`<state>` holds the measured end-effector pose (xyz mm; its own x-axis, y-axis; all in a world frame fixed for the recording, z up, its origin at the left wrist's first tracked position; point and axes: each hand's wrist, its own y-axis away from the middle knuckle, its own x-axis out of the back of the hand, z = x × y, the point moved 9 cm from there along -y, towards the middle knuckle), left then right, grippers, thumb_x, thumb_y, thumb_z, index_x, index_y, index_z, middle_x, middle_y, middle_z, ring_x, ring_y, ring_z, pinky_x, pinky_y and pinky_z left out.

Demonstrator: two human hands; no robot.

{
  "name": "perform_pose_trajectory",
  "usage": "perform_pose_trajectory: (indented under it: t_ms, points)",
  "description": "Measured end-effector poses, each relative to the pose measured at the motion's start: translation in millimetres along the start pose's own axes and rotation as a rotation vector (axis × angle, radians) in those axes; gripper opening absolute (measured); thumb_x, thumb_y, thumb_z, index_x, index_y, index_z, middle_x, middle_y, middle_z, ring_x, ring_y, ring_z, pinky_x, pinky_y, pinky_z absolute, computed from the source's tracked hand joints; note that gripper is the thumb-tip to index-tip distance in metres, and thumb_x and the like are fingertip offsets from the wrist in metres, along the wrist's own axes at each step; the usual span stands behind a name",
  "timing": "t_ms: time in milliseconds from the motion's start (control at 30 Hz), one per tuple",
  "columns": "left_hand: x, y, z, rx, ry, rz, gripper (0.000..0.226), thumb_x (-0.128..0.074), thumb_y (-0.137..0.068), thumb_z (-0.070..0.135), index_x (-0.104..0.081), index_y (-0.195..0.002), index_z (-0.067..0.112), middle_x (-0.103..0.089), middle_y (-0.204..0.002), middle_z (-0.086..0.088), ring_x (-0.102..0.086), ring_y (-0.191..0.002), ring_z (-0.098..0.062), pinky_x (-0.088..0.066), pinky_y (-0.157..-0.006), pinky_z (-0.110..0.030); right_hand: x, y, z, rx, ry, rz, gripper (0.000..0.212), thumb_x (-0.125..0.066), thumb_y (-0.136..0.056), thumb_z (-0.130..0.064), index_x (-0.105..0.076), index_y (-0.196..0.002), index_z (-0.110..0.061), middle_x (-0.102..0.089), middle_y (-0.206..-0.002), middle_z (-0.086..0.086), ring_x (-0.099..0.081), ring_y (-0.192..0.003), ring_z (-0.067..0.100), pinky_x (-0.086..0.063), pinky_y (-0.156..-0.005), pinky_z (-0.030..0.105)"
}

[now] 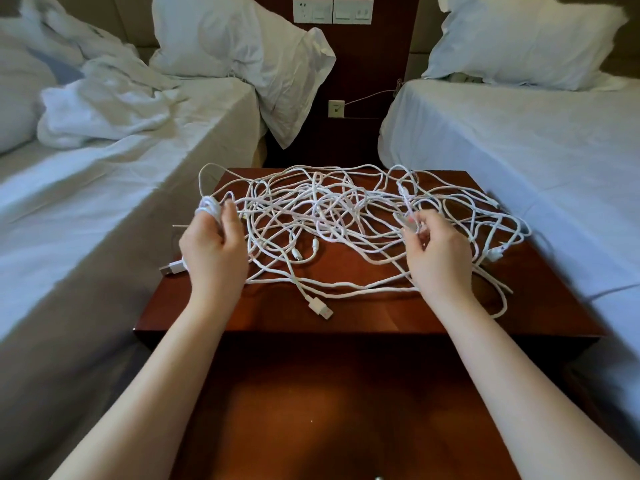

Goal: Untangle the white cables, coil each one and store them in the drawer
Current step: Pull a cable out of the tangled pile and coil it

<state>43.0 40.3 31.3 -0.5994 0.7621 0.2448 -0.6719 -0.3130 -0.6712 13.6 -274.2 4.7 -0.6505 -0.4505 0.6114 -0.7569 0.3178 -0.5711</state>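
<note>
A tangle of white cables sprawls over the top of a dark red wooden nightstand. My left hand hovers at the tangle's left edge and grips a small coil of white cable wound round its fingers; a USB plug hangs out below the hand. My right hand sits at the right side of the tangle and pinches a strand of cable between thumb and fingertips. Another USB plug lies near the front edge. The drawer front below is closed, its knob just visible at the bottom.
A bed with rumpled white bedding stands close on the left, and a made bed on the right. Pillows lean at both bedheads. A dark wall panel with switches and sockets rises behind the nightstand.
</note>
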Motion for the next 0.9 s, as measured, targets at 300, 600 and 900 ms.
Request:
perform_pose_trajectory:
  t_ms: [300, 600, 900]
  points:
    - [-13, 10, 23, -0.042, 0.195, -0.147, 0.056, -0.04, -0.094, 0.033, -0.039, -0.06, -0.012, -0.044, -0.054, -0.027, -0.041, -0.052, -0.041, -0.031, -0.05, -0.039, 24, 23, -79, 0.357, -0.11, 0.225, 0.038, -0.061, -0.083, -0.013, -0.054, -0.118, 0.001, -0.053, -0.103, 0.013, -0.047, -0.095, 0.019, -0.038, -0.083, 0.021]
    - [-24, 21, 43, -0.098, 0.255, -0.258, 0.06, -0.038, -0.092, 0.041, -0.042, -0.061, -0.01, -0.045, -0.052, -0.022, -0.038, -0.047, -0.025, -0.03, -0.048, -0.034, -49, 28, -56, 0.052, -0.191, -0.343, 0.028, -0.047, -0.1, -0.031, -0.057, -0.077, -0.018, -0.054, -0.071, -0.008, -0.05, -0.074, 0.01, -0.032, -0.065, 0.024]
    - [-25, 18, 22, -0.043, 0.076, -0.168, 0.05, -0.051, -0.097, 0.012, -0.023, -0.057, 0.017, -0.025, -0.049, 0.005, -0.039, -0.047, -0.005, -0.028, -0.046, -0.015, 6, 14, -50, -0.076, -0.737, 0.046, 0.012, -0.048, -0.101, -0.013, -0.05, -0.093, -0.022, -0.064, -0.087, -0.003, -0.062, -0.084, 0.002, -0.046, -0.082, 0.013]
